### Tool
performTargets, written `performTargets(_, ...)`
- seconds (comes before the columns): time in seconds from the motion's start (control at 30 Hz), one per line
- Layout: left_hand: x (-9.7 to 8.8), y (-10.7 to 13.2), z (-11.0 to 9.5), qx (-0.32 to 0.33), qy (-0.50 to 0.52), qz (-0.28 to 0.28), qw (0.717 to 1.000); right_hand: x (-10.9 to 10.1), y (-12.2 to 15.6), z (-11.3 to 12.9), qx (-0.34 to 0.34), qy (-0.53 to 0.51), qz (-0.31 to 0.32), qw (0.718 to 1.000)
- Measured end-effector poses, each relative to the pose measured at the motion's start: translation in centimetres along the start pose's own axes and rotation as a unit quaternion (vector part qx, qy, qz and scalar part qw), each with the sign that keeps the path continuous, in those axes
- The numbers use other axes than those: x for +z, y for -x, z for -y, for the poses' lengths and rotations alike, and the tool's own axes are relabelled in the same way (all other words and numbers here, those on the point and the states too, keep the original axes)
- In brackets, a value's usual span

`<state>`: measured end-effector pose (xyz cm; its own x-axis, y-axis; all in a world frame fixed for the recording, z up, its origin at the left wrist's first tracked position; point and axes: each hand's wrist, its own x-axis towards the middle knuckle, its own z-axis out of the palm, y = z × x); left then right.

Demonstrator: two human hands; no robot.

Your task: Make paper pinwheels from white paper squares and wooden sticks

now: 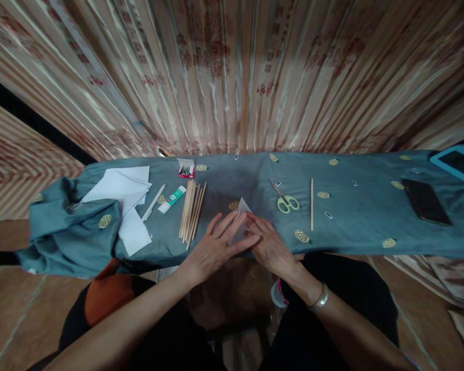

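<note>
A small folded white paper (243, 208) lies on the blue cloth (363, 221) near the front edge. My left hand (216, 245) rests flat on it with fingers stretched out, pressing it down. My right hand (268, 245) lies beside it, fingers flat on the paper's right side. Most of the paper is hidden under my fingers. A silver bracelet sits on my right wrist.
Left of my hands lie a bundle of wooden sticks (191, 208), a glue stick (172, 199), a pen (153, 202), white paper sheets (126, 198) and a small box of clips (186, 168). Right lie scissors (284, 198), one stick (311, 203), a phone (425, 201) and a tablet (458, 162).
</note>
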<state>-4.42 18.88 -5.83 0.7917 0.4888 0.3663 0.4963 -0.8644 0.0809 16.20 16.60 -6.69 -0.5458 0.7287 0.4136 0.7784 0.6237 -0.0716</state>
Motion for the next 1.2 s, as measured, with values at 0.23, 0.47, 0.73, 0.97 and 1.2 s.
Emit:
performTargets(0.23, -0.4, 1.4, 1.9, -0.069, 0.056, -0.010, 0.996, 0.3, 0.5, -0.5, -0.005, -0.012, 0.004, 1.000)
performTargets(0.47, -1.0, 1.9, 3.0, -0.188, 0.170, -0.040, 0.966, 0.5, 2.3, -0.8, 0.017, -0.020, -0.012, 1.000)
performTargets(0.73, -1.2, 2.6, 1.1, -0.152, 0.287, 0.053, 0.944, -0.7, 3.5, 0.3, -0.004, -0.074, 0.005, 0.997)
performTargets(0.97, -1.6, 2.6, 0.9, -0.224, 0.345, 0.042, 0.911, -0.6, 2.5, -0.8, 0.134, -0.262, 0.002, 0.956)
performTargets(1.2, -1.1, 2.5, 1.8, -0.291, 0.336, 0.011, 0.896, 1.8, -0.2, -2.1, 0.264, -0.291, -0.025, 0.919)
